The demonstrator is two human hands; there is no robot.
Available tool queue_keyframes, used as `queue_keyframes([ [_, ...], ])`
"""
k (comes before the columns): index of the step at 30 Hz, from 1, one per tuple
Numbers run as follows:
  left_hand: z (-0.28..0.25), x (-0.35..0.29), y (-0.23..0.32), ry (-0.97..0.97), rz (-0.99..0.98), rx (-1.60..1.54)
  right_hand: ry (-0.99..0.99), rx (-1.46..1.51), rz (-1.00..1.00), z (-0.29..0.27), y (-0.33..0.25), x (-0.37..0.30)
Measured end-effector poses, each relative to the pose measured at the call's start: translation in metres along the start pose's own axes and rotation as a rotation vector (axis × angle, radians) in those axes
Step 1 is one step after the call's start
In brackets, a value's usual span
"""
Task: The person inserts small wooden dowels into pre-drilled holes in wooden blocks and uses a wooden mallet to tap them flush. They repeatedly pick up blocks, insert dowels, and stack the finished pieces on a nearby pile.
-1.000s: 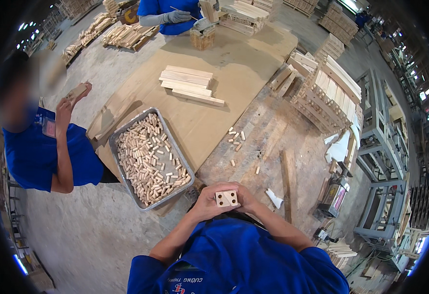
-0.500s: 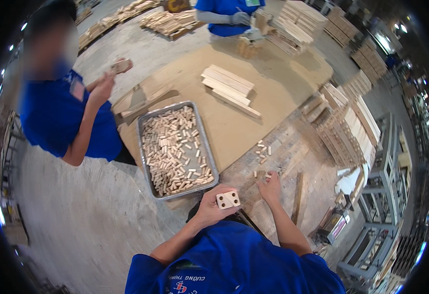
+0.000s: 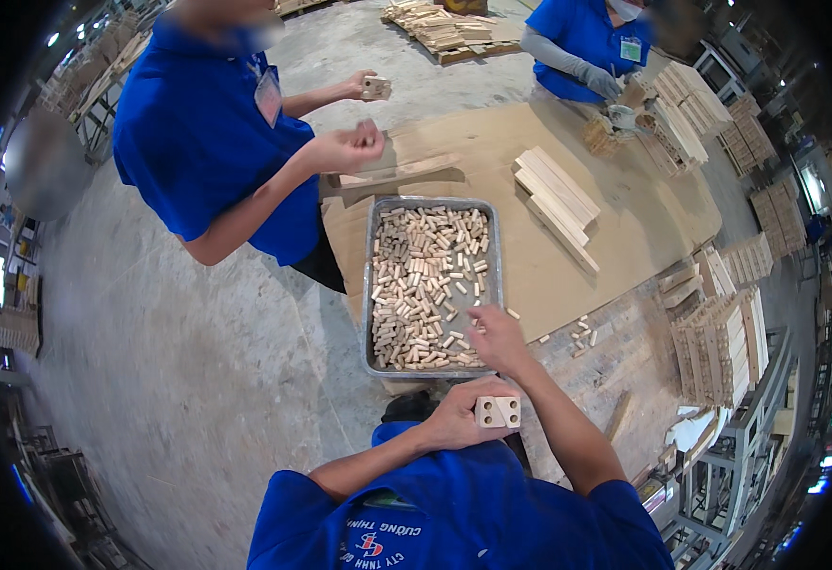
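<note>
My left hand (image 3: 463,413) is closed around a pair of pale wooden bars (image 3: 498,411), held side by side in front of my chest. Their end faces point up and show round drilled holes. My right hand (image 3: 500,340) reaches over the right rim of a metal tray (image 3: 369,313), its bent fingers down among the dowels. Whether a dowel is between those fingers is hard to make out. Short wooden dowels (image 3: 414,285) fill most of the tray, thinning out toward its right side.
Several loose dowels (image 3: 582,334) lie on the worktable right of the tray. Wooden strips (image 3: 557,204) rest on the cardboard (image 3: 473,171). At left, a co-worker (image 3: 236,142) holds a drilled block (image 3: 375,88); another person (image 3: 582,52) works at the far side. Stacked wood (image 3: 720,347) stands right.
My right hand has moved left from the table by the loose dowels to the tray. My left hand still holds the bars. The co-worker's hands have moved apart. The whole view has shifted.
</note>
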State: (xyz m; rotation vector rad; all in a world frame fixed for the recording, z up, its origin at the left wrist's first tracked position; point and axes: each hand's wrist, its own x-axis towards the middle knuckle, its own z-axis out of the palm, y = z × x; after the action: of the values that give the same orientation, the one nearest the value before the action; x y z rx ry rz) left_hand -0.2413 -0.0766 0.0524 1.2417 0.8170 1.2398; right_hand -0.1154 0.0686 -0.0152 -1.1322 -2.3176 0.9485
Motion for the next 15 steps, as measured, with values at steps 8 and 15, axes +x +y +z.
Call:
queue_keyframes([
  [8,-0.052,-0.026,0.021,0.125,0.009,0.124,-0.274,-0.144,-0.367,0.078,-0.05,0.06],
  [15,-0.069,-0.041,0.025,0.204,0.0,0.116,-0.326,-0.418,-0.428,0.088,-0.031,0.045],
])
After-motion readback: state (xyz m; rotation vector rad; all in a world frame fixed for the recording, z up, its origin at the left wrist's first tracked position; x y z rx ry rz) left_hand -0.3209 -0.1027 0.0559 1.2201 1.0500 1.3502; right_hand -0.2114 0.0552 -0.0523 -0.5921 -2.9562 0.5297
